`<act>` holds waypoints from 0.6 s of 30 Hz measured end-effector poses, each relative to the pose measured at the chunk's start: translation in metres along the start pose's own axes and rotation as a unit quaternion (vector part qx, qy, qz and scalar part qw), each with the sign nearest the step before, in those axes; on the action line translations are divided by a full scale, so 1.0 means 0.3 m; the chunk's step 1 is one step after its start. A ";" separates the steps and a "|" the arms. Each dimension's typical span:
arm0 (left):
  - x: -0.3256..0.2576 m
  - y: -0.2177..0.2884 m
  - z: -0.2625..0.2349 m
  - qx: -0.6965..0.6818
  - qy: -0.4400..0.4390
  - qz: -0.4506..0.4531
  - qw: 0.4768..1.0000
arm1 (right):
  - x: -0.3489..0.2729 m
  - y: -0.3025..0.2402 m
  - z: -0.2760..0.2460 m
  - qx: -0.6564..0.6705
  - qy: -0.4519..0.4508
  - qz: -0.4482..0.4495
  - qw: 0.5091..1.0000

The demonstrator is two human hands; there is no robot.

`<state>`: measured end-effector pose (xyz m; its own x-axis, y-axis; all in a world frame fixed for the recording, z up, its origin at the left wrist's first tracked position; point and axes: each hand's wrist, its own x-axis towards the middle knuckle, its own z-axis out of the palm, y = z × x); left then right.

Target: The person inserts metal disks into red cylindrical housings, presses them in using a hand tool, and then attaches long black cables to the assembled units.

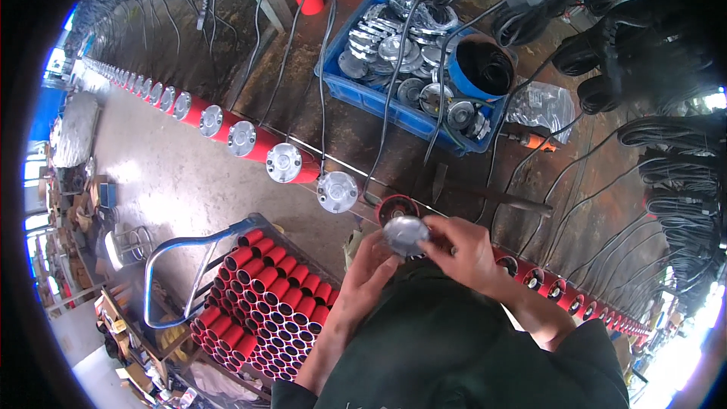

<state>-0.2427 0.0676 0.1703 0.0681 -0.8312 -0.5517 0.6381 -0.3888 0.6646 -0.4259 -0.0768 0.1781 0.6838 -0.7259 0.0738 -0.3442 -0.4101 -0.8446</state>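
Observation:
Between my two hands is a round silver metal end cap (pixel 407 234), held just in front of my body. My left hand (pixel 369 266) grips its left side, fingers closed on the rim. On the other side my right hand (pixel 463 248) pinches the cap's edge. Right behind the cap stands a red cylinder (pixel 397 207) with its dark inside showing; whether the cap touches it I cannot tell. To the left, red cylinders wear silver caps, the nearest capped one (pixel 338 192) close by. Uncapped red cylinders (pixel 533 279) continue the row to my right.
A blue crate (pixel 363 98) of loose metal caps sits on the wooden bench, with a blue tub (pixel 463 79) in it. A hammer (pixel 500 198) and an orange-handled tool (pixel 536 141) lie nearby. Black cables hang across. A cart (pixel 155 273) stacked with red tubes stands lower left.

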 end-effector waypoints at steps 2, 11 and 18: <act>0.019 -0.004 -0.018 0.282 0.063 0.057 0.956 | 0.023 0.045 -0.024 0.057 -0.028 0.143 0.988; 0.180 -0.007 -0.027 0.448 0.116 0.246 0.852 | 0.135 0.112 0.032 0.093 -0.093 0.176 0.975; 0.204 -0.029 -0.035 0.439 0.092 0.275 0.850 | 0.160 0.109 0.023 0.090 -0.114 0.179 0.973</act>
<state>-0.2360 0.0242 0.1254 0.3415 -0.9385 -0.0514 -0.3419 -0.1750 0.9233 -0.3998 -0.1213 0.1504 0.6732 -0.6543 -0.3445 -0.4822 -0.0352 -0.8754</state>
